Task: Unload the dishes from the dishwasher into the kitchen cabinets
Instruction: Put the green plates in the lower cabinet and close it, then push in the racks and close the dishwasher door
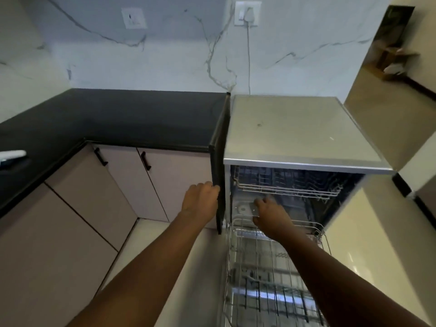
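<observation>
Left grip (200, 199) curls on the black cabinet edge (218, 185); right grip (271, 214) holds a grey object (256, 208) inside the dishwasher (304, 133).

no readable text, label, brand, number or sign is found anywhere in the head view.
</observation>
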`<state>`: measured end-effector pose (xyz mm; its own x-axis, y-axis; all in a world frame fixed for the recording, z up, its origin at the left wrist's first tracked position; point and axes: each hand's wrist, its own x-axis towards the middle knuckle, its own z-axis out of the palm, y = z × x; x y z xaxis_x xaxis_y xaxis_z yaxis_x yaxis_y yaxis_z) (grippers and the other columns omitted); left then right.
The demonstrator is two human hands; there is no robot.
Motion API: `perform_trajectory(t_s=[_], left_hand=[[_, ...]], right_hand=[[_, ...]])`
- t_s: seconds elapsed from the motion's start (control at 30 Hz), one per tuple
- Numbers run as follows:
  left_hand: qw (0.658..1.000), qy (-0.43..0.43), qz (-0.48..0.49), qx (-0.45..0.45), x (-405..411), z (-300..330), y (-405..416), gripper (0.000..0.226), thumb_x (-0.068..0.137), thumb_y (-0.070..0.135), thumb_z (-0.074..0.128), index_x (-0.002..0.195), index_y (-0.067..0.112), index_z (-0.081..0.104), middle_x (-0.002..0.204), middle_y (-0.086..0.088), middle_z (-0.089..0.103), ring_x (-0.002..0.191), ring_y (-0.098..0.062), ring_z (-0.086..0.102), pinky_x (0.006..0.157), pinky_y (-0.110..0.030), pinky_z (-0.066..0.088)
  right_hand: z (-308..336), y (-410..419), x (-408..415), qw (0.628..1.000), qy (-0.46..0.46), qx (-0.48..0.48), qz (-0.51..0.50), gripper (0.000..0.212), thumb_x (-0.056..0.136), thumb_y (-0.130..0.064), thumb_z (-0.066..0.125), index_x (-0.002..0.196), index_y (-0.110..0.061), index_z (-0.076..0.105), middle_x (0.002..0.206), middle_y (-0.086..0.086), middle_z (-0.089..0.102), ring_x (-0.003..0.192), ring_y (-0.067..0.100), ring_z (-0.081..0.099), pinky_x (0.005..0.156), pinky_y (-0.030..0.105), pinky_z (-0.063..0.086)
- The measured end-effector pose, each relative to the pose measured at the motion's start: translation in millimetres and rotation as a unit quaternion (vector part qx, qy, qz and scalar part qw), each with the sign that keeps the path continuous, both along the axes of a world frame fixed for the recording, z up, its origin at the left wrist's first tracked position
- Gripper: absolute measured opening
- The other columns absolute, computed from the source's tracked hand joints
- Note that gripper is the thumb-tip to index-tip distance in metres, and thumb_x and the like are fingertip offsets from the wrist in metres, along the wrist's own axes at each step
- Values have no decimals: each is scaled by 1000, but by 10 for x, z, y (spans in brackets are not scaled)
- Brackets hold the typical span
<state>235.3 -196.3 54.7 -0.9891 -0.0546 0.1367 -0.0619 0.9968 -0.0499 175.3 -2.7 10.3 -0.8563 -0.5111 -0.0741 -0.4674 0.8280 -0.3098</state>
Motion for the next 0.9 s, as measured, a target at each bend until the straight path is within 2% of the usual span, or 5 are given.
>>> perform_trajectory(t_s=[0.27, 0.37, 0.57, 0.73, 0.9], left_hand=[[998, -36, 21, 52, 736, -556, 907, 29, 92, 13, 51, 120, 14, 57, 116, -7, 59, 100, -23, 59, 81, -31, 44], [993, -99, 22, 57, 1231, -836, 1213, 29, 92, 15, 51, 120, 13, 56, 119, -5, 58, 103, -23, 59, 84, -31, 45], [979, -188, 43, 69, 1702, -1299, 1574, 17, 79, 10, 68, 95, 15, 67, 92, -4, 65, 80, -23, 66, 65, -28, 47], [974, -213, 23, 72, 1622, -1786, 1918, 37, 90, 12, 48, 126, 17, 54, 124, -4, 57, 109, -22, 58, 88, -31, 45], [954, -274, 50, 112, 1469, -2303, 2265, 29, 95, 22, 44, 123, 21, 52, 126, 0, 54, 113, -21, 55, 92, -31, 44]], right_hand=[[-559, 1035, 982, 999, -30, 19, -37, 42, 90, -23, 55, 130, -16, 47, 125, 7, 55, 104, 22, 57, 87, 31, 47], [-776, 1439, 1420, 997, -61, 38, -34, 42, 91, -25, 57, 131, -17, 47, 126, 5, 55, 106, 20, 57, 88, 29, 45], [-1039, 2047, 1829, 992, -89, 76, -45, 42, 90, -23, 53, 131, -19, 46, 129, 4, 52, 113, 23, 54, 91, 31, 42], [-1428, 2407, 1834, 990, -118, 60, -49, 44, 93, -25, 52, 136, -21, 42, 135, 1, 47, 120, 17, 46, 101, 27, 37], [-2006, 2586, 1611, 984, -158, 57, -62, 42, 95, -32, 50, 135, -22, 41, 132, -2, 49, 117, 15, 50, 97, 25, 40]])
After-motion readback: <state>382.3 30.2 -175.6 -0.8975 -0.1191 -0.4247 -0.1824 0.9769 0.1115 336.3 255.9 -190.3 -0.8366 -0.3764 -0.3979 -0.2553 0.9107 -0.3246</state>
